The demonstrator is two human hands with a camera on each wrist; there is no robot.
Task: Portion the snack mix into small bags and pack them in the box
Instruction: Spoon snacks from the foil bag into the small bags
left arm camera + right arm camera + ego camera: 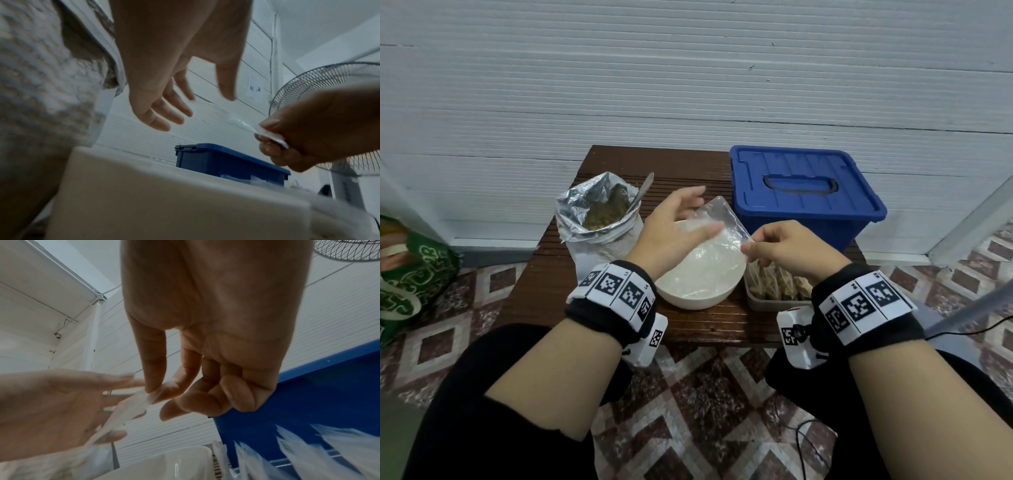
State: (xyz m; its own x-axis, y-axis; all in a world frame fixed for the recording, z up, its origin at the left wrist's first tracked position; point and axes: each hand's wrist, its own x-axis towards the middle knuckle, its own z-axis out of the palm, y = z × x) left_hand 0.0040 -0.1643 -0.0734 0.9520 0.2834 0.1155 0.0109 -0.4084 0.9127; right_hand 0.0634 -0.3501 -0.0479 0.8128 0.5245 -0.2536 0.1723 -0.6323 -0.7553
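Pinching one clear bag above one white bowl near the counter's front edge, right-hand fingers grasp its corner; the left hand is released. One closed blue box fills the far right corner.

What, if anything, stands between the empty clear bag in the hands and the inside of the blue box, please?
The blue box's lid is shut, so it blocks the way in. The right hand pinches the clear bag above the white bowl.
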